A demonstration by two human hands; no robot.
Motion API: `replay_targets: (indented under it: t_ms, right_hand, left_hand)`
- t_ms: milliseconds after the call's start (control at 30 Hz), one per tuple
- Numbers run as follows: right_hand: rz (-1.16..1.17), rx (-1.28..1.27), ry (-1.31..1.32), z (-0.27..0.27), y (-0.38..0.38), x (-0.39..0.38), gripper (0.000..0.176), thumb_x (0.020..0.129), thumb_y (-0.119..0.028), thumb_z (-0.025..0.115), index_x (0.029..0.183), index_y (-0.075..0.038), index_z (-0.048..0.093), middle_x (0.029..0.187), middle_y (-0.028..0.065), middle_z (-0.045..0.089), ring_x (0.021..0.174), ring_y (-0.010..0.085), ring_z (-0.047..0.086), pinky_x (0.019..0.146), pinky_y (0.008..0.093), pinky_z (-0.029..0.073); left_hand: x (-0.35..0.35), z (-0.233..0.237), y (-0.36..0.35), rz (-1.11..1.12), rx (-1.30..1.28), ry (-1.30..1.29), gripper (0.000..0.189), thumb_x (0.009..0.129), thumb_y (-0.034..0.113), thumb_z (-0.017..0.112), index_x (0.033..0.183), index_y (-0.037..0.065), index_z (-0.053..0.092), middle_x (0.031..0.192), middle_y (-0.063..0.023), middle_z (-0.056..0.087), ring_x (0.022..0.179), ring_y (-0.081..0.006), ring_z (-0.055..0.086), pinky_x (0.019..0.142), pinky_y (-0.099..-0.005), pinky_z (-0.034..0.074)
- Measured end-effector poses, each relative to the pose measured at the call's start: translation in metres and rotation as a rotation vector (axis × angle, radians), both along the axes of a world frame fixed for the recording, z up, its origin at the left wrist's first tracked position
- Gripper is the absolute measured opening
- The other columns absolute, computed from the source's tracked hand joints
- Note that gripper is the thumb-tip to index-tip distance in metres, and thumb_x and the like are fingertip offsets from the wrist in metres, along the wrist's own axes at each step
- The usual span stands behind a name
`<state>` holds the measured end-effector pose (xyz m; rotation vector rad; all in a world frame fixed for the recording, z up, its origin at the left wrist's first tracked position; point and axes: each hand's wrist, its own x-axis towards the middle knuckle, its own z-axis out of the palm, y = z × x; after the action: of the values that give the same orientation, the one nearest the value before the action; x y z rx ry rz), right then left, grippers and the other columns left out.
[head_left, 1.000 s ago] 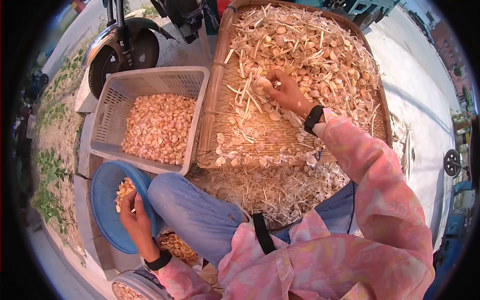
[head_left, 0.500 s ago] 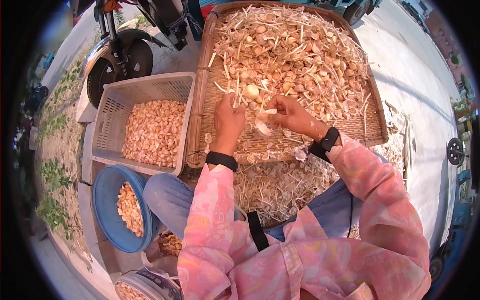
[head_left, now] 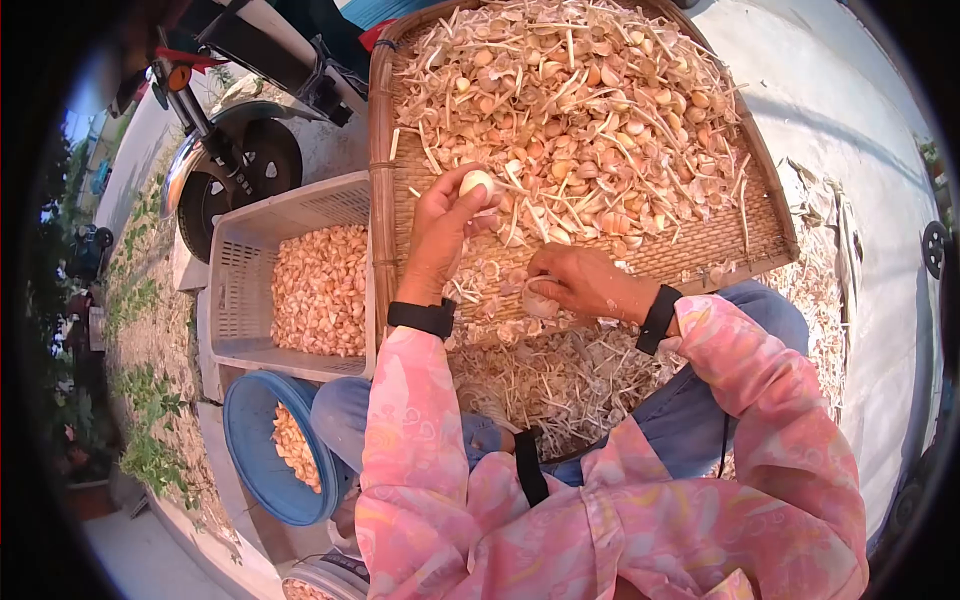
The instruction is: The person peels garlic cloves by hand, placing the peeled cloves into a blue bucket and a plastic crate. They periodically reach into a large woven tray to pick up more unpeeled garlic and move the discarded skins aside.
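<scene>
Left hand (head_left: 437, 228) pinches a smooth, pale clove (head_left: 478, 184) between thumb and fingers, palm side turned inward, above the left part of the woven tray (head_left: 712, 262). Right hand (head_left: 597, 284), lower and apart from it, has its thumb and fingertips closed on a thin, papery skin (head_left: 541, 299) near the tray's front edge.

Farthest left, beyond some green plants (head_left: 150, 400), a black wheel (head_left: 270, 165) stands behind a slatted plastic crate (head_left: 236, 290). Pinkish unpeeled-looking cloves (head_left: 320, 292) lie in the crate, which sits just beside the tray. Nearer the person, a blue basin (head_left: 252, 440) tilts close to the left knee — more cloves (head_left: 295, 448) are gathered at its right side. Below it, a bucket (head_left: 335, 578) shows partly at the bottom edge.

On the tray, a broad heap (head_left: 570, 120) of cloves, loose skins and dry stalks covers the far and middle parts. Between the legs, under the tray's front edge, lies a bed of husks and stalks (head_left: 570, 385) — pale pavement (head_left: 835, 100) stretches off to the right.
</scene>
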<state>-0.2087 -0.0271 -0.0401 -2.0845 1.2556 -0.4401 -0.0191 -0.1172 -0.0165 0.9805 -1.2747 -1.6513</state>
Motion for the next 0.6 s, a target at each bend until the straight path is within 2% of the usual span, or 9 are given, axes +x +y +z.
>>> replay_targets:
  t_ms: [67, 167, 267, 300, 400, 467, 500, 533, 600]
  right_hand:
    - [0.001, -0.016, 0.021, -0.003, -0.003, -0.001, 0.025, 0.083, -0.027, 0.056, 0.097, -0.006, 0.059, 0.09, 0.0143, 0.059, 0.087, 0.0326, 0.058, 0.074, 0.0404, 0.045]
    - [0.038, -0.002, 0.046, -0.007, 0.003, 0.002, 0.023, 0.083, -0.026, 0.056, 0.093, -0.006, 0.06, 0.088, 0.0137, 0.061, 0.085, 0.0322, 0.059, 0.071, 0.0403, 0.046]
    - [0.052, -0.004, 0.031, -0.01, 0.01, 0.007, 0.021, 0.084, -0.026, 0.056, 0.092, -0.007, 0.061, 0.083, 0.0136, 0.062, 0.079, 0.0318, 0.06, 0.067, 0.0403, 0.046]
    - [0.063, 0.013, 0.073, -0.006, 0.012, 0.008, 0.021, 0.084, -0.026, 0.056, 0.091, -0.007, 0.061, 0.082, 0.0138, 0.062, 0.077, 0.0317, 0.06, 0.066, 0.04, 0.046]
    - [0.128, 0.052, 0.103, -0.014, 0.018, 0.016, 0.021, 0.084, -0.026, 0.056, 0.09, -0.007, 0.061, 0.081, 0.0142, 0.062, 0.076, 0.032, 0.06, 0.064, 0.0395, 0.046]
    - [0.116, 0.019, 0.093, -0.015, 0.024, 0.008, 0.021, 0.083, -0.026, 0.057, 0.089, -0.006, 0.06, 0.081, 0.0142, 0.062, 0.075, 0.0321, 0.06, 0.063, 0.0396, 0.046]
    - [0.094, -0.024, 0.085, -0.018, 0.028, 0.007, 0.021, 0.083, -0.025, 0.057, 0.088, -0.006, 0.06, 0.081, 0.0141, 0.061, 0.074, 0.0321, 0.06, 0.063, 0.0398, 0.046]
    - [0.104, -0.043, 0.073, -0.019, 0.028, 0.005, 0.021, 0.081, -0.025, 0.058, 0.088, -0.005, 0.059, 0.08, 0.0143, 0.061, 0.076, 0.0321, 0.06, 0.064, 0.0404, 0.046]
    - [0.098, -0.079, 0.123, -0.018, 0.029, 0.005, 0.022, 0.081, -0.025, 0.058, 0.089, -0.004, 0.058, 0.082, 0.0141, 0.06, 0.078, 0.0328, 0.059, 0.066, 0.041, 0.046]
  left_hand:
    - [0.022, 0.018, 0.025, -0.063, 0.156, 0.328, 0.041, 0.091, 0.018, 0.052, 0.125, -0.002, 0.042, 0.107, -0.0185, 0.058, 0.091, -0.0239, 0.062, 0.073, -0.0271, 0.054]
    - [0.065, 0.033, 0.065, -0.078, 0.249, 0.58, 0.047, 0.094, 0.022, 0.046, 0.131, -0.004, 0.032, 0.116, -0.0279, 0.05, 0.091, -0.0261, 0.06, 0.077, -0.0296, 0.054]
    - [0.122, 0.037, 0.109, -0.006, 0.272, 0.671, 0.048, 0.095, 0.023, 0.042, 0.132, -0.004, 0.03, 0.118, -0.0304, 0.047, 0.095, -0.0273, 0.059, 0.079, -0.0306, 0.053]
    - [0.146, 0.04, 0.128, 0.08, 0.247, 0.627, 0.048, 0.094, 0.023, 0.044, 0.132, -0.004, 0.029, 0.118, -0.0296, 0.047, 0.094, -0.0273, 0.059, 0.078, -0.0296, 0.053]
    - [0.221, 0.05, 0.188, 0.496, 0.164, 0.398, 0.041, 0.092, 0.024, 0.049, 0.122, -0.004, 0.044, 0.106, -0.0233, 0.057, 0.088, -0.023, 0.061, 0.071, -0.0267, 0.053]
    - [0.255, 0.057, 0.221, 0.807, 0.146, -0.118, 0.039, 0.09, 0.022, 0.053, 0.119, -0.004, 0.048, 0.103, -0.0192, 0.059, 0.087, -0.0201, 0.061, 0.072, -0.0268, 0.051]
    - [0.267, 0.047, 0.23, 0.958, 0.19, -0.599, 0.038, 0.089, 0.019, 0.053, 0.119, -0.004, 0.049, 0.102, -0.0164, 0.06, 0.087, -0.0184, 0.06, 0.076, -0.0278, 0.049]
    - [0.295, 0.028, 0.239, 0.846, 0.07, -0.976, 0.038, 0.087, 0.017, 0.056, 0.117, -0.005, 0.051, 0.102, -0.0145, 0.061, 0.09, -0.0182, 0.059, 0.078, -0.0282, 0.047]
    - [0.306, 0.007, 0.229, 0.791, -0.141, -1.056, 0.035, 0.086, 0.015, 0.057, 0.114, -0.006, 0.054, 0.101, -0.0137, 0.062, 0.091, -0.0181, 0.059, 0.078, -0.0278, 0.046]
